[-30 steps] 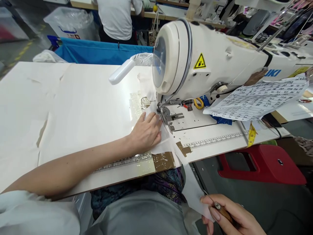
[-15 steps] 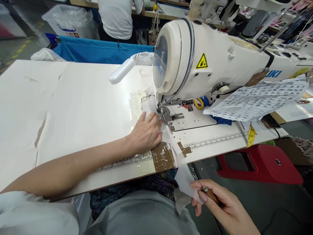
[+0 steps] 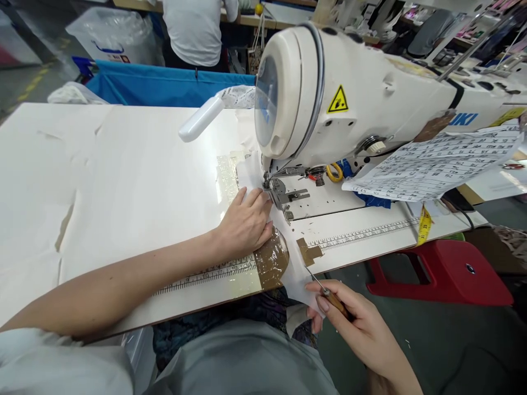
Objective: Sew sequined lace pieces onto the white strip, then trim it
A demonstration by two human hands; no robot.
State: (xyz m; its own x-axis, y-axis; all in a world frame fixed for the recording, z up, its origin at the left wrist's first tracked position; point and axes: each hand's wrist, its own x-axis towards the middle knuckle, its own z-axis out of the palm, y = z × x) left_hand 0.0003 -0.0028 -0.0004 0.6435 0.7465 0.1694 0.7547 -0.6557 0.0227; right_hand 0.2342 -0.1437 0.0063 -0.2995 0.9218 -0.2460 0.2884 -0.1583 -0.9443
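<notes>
My left hand lies on a strip of thin white fabric and presses it to the bed beside the presser foot of a white sewing machine. Its fingers are stretched towards the needle area. The strip runs from under the machine, past my left hand, over the table's front edge. My right hand, below that edge, grips an awl with a wooden handle and thin metal shaft, its tip close to the fabric. Its fingers also touch the hanging end of the strip.
The white table carries printed rulers and brown tape. A paper sheet hangs from the machine, with yellow measuring tape below. A red stool stands right. Behind are a blue fabric bin and a seated person.
My right hand has moved up and left with the awl and the fabric end. The strip has slid a little further past the presser foot. My left hand stays nearly in place.
</notes>
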